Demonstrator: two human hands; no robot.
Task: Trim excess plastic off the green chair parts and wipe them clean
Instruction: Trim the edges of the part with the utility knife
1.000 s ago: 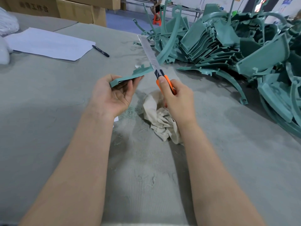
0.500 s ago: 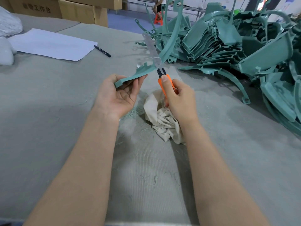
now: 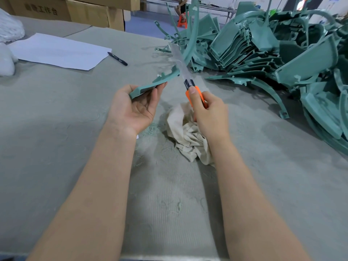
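1. Here, one green chair part (image 3: 156,82) is raised above the table (image 3: 56,147). It sits between the two hands, well apart from the pile of green parts (image 3: 282,59) at the right, which is too tangled to count.
2. There is one knife (image 3: 195,95) with an orange handle. Its long blade (image 3: 178,57) is blurred and meets the far end of the held part.
3. One crumpled cloth (image 3: 190,142) lies on the table under the right wrist. One sheet of paper (image 3: 60,51) and one pen (image 3: 117,58) lie far left, the pen just beside the sheet.
4. The left hand (image 3: 135,108) is palm up and holds the part, which lies along its nearly straight fingers, with the thumb curled at its near end.
5. The right hand (image 3: 209,113) is clenched around the knife handle. The thumb presses along the top and the blade points away, up and to the left.
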